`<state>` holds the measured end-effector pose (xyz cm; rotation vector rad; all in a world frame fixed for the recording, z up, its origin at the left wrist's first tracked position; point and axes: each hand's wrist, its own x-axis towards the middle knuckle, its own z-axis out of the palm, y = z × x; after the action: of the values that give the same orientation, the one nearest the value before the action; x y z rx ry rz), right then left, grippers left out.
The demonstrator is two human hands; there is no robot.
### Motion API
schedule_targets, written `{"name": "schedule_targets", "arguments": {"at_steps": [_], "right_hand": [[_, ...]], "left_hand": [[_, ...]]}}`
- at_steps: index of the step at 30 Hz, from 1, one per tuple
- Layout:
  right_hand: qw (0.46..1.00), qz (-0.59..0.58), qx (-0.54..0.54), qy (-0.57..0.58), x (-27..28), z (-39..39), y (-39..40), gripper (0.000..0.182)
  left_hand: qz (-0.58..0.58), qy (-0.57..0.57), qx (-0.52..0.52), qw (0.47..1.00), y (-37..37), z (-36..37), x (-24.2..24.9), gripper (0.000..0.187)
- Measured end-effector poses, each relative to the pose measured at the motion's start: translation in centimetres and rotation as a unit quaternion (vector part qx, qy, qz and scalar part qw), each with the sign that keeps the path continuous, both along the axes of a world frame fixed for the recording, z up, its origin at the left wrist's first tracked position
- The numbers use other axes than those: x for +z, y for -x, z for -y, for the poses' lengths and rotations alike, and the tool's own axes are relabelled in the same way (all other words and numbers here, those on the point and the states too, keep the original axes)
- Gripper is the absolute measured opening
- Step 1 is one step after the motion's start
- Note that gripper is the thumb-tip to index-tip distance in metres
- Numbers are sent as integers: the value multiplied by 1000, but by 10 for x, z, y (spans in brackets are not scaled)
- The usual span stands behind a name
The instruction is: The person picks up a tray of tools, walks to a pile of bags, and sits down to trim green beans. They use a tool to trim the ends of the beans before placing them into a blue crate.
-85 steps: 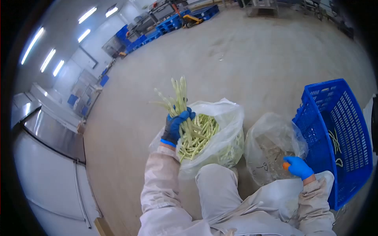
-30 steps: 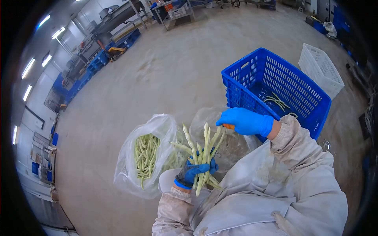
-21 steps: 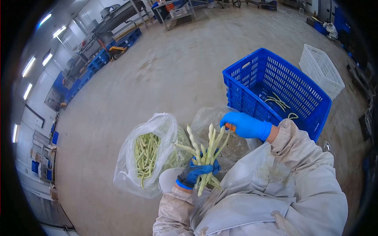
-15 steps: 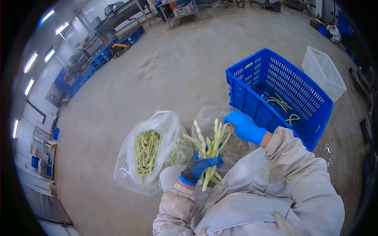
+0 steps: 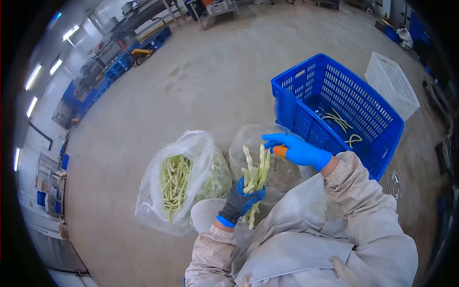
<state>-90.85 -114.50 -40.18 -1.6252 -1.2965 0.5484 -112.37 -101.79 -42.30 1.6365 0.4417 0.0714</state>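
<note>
My left hand (image 5: 241, 201), in a grey and blue glove, is wrapped round a bundle of pale green beans (image 5: 257, 172) held upright. Beside the bundle's upper end is my right hand (image 5: 297, 150) in a blue glove, its fingers closed on a small orange-handled tool (image 5: 280, 151); the tool's working end is too small to tell. Left of my hands, an open clear plastic bag (image 5: 148, 191) holds many green beans (image 5: 176, 182). Behind the bundle lies another clear bag (image 5: 241, 138), partly hidden by my hands.
A blue crate (image 5: 306, 119) with a few beans (image 5: 338, 120) at its bottom stands to the right. Behind it is a white crate (image 5: 393, 83). Blue pallets (image 5: 117, 67) and a yellow pallet jack (image 5: 142, 51) stand at the far left, and a metal table (image 5: 215, 16) at the top.
The bundle looks narrower and more upright in my left hand. My right hand has turned, showing more of the orange handle. The view has shifted slightly.
</note>
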Motion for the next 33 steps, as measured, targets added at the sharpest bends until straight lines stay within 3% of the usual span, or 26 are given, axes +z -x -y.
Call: {"name": "schedule_targets", "arguments": {"at_steps": [1, 4, 7, 8, 10, 12, 15, 17, 19, 20, 22, 23, 25, 27, 29, 31, 33], "right_hand": [[995, -83, 52, 35, 7, 0, 4, 46], [990, -101, 69, 74, 18, 2, 3, 52], [989, -101, 63, 84, 22, 9, 6, 46], [989, -102, 64, 86, 20, 11, 5, 46], [980, 150, 92, 94, 16, 12, 2, 37], [971, 184, 89, 124, 15, 14, 2, 32], [947, 242, 96, 190, 18, 13, 5, 29], [930, 266, 107, 229, 18, 11, 9, 30], [885, 395, 68, 238, 12, 10, 18, 32], [885, 394, 68, 238, 2, 9, 16, 32], [944, 304, -67, 111, -30, 8, 7, 30], [944, 305, -67, 110, -40, 8, -5, 30], [946, 81, -313, 35, -51, 10, -38, 28], [961, 74, -261, 49, -62, 20, -54, 30], [979, 131, -151, 31, -75, 25, -57, 35], [986, 116, -121, -15, -56, 17, -39, 35], [989, 98, -91, -62, -28, 9, -25, 36]], "left_hand": [[0, 0, -3, 1000, -1, 1, -2, 38], [18, -74, 7, 997, -4, 1, -7, 47], [-25, -116, 35, 992, -2, -7, -14, 57], [-18, -177, 33, 983, -2, -10, -21, 61], [-11, -236, 31, 971, -2, -12, -24, 64], [25, -256, 38, 966, -3, -11, -23, 58], [22, -343, 27, 939, -5, -8, -19, 63], [16, -339, 20, 940, -7, -7, -19, 63], [9, -336, 12, 942, -9, -5, -21, 62], [29, -329, 11, 944, -11, -3, -25, 62], [48, -322, 8, 946, -14, 0, -29, 61], [36, -283, -3, 958, -16, 0, -29, 61], [26, -243, -8, 970, -18, 2, -28, 60], [-28, -81, 15, 996, -9, 2, -28, 59], [-18, -66, 9, 998, -8, -3, -35, 60], [-3, -48, -1, 999, -10, -6, -41, 61], [7, -126, -19, 992, -9, -7, -45, 63]]}}
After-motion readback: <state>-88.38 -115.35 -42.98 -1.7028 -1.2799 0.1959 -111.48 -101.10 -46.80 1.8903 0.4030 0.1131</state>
